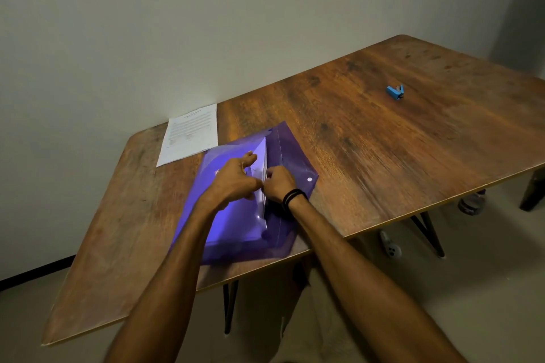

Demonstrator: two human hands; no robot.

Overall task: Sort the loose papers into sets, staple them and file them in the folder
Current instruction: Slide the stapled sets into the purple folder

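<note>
The purple folder lies at centre-left of the frame on the bench, its flap open. The left hand curls its fingers on the folder's front sheet. The right hand pinches the stack of papers at its mouth. A loose sheet lies just upper left, and the blue stapler far upper right.

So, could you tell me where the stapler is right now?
In the head view the blue stapler lies alone at the far right of the table, well beyond the purple folder.
</note>
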